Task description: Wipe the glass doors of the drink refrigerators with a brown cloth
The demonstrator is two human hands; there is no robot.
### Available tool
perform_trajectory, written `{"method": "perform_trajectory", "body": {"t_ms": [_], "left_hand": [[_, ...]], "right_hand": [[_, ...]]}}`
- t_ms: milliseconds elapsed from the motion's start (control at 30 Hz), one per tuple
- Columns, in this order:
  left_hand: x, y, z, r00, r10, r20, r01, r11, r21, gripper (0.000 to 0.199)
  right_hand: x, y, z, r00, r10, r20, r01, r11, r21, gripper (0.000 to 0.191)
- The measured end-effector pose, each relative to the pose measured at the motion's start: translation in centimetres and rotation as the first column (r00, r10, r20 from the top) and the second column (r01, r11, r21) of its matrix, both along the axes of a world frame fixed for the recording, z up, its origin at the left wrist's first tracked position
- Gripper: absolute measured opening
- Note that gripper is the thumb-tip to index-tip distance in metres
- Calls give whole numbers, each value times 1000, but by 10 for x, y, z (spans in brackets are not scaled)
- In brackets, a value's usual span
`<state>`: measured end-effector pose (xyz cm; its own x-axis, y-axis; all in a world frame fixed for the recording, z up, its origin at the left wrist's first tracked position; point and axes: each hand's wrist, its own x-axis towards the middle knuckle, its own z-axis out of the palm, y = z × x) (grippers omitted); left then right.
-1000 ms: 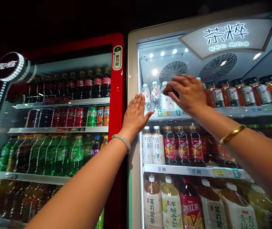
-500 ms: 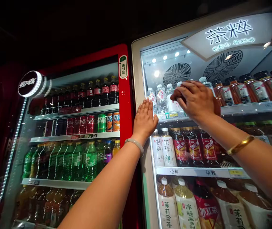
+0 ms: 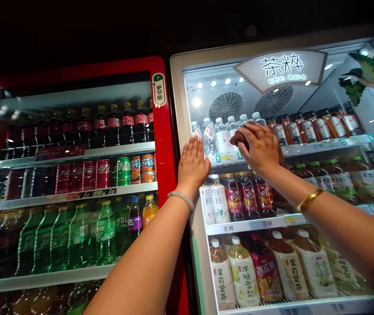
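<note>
My left hand (image 3: 193, 165) lies with straight fingers against the left edge of the beige-framed drinks fridge (image 3: 178, 87), where the frame meets the glass. A pale bangle sits on that wrist. Farther right, my right hand (image 3: 262, 148) is at the glass, fingers together and slightly bent, thumb apart; I see nothing held in it. A gold bangle circles this wrist. A dark reflection of the hand shows beside its fingers. Behind the glass, clear water bottles (image 3: 221, 136) stand on the upper shelf near both hands. Red-labelled tea bottles (image 3: 249, 196) stand below the right hand.
To the left is a red-framed fridge (image 3: 170, 175) with cola bottles (image 3: 128, 121), cans (image 3: 103, 173) and green bottles (image 3: 79, 232). Large tea bottles (image 3: 292, 267) fill the lower shelf at right. A lit sign (image 3: 282, 70) and green bird decoration (image 3: 369, 72) are at the top.
The view has shifted right, so the fridges and both hands appear farther left and more of the beige fridge's right side shows. Both hands keep about the same place on the fridge.
</note>
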<state>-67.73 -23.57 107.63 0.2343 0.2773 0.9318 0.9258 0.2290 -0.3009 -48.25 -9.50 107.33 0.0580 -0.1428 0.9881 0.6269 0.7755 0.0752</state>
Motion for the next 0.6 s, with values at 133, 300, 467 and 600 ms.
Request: {"method": "perform_trajectory", "body": {"t_ms": [133, 300, 467, 600], "left_hand": [[-1, 2, 0, 997, -71, 2, 71, 997, 14, 71], [2, -1, 0, 997, -71, 1, 71, 997, 3, 70], [6, -3, 2, 998, -34, 45, 35, 999, -23, 73], [8, -1, 2, 999, 3, 46, -2, 1000, -17, 73]], "right_hand": [[-14, -14, -49, 992, -56, 110, 51, 998, 42, 53], [-10, -7, -22, 802, -187, 567, -98, 895, 435, 46], [25, 24, -15, 987, -41, 155, 19, 990, 139, 51], [14, 22, -57, 996, 1, -88, -3, 1000, -21, 60]]}}
